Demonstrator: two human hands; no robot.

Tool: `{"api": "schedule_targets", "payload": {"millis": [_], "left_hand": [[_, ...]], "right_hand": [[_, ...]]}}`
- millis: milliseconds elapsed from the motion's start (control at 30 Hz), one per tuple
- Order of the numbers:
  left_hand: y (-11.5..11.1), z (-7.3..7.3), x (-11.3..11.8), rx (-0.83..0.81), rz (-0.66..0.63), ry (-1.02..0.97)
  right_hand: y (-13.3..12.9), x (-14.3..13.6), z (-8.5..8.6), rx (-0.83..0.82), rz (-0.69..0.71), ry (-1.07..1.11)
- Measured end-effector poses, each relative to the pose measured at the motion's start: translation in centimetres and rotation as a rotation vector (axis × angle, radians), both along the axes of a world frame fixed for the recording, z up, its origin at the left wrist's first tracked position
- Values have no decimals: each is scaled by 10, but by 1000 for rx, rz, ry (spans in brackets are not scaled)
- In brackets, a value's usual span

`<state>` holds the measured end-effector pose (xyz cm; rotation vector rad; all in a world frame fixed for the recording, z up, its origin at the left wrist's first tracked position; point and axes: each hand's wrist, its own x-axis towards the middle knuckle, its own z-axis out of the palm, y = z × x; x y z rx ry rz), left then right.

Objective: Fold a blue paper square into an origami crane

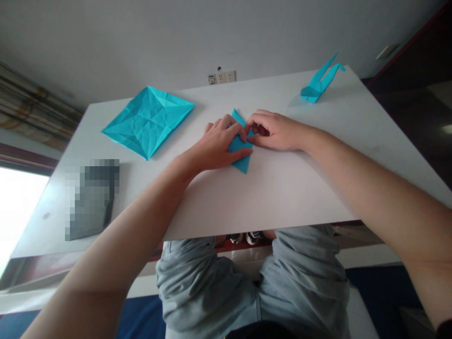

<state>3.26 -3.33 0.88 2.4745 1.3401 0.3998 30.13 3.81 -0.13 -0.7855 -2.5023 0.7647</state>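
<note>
A small piece of folded blue origami paper (238, 144) lies on the white table in front of me, its pointed ends at top and bottom. My left hand (221, 145) holds it from the left, fingers curled over its upper part and thumb across the lower part. At the paper's right edge, my right hand (270, 130) is closed in a pinch, thumb and forefinger on the edge. My fingers cover some of the folds.
On the white table (212, 202), a creased blue paper sheet (148, 121) lies to the left and a folded blue paper crane (319, 87) stands at the back right. A dark blurred flat object (92, 200) is at the left front. Wall sockets (221, 77) sit behind the table.
</note>
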Motion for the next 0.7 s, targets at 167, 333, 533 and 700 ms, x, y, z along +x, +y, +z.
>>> {"api": "schedule_targets", "payload": {"millis": [167,333,533,700], "left_hand": [[0,0,0,-1,-2,11],[1,0,-1,3,-6,15],[0,0,-1,2,-3,2],[0,0,-1,-9,1,-11]], "right_hand": [[-1,0,1,-11,2,-4],[-1,-1,2,-29,-8,-6],[-2,-1,3,-28,-6,12],[-2,-1,1,-24,-14,15]]}}
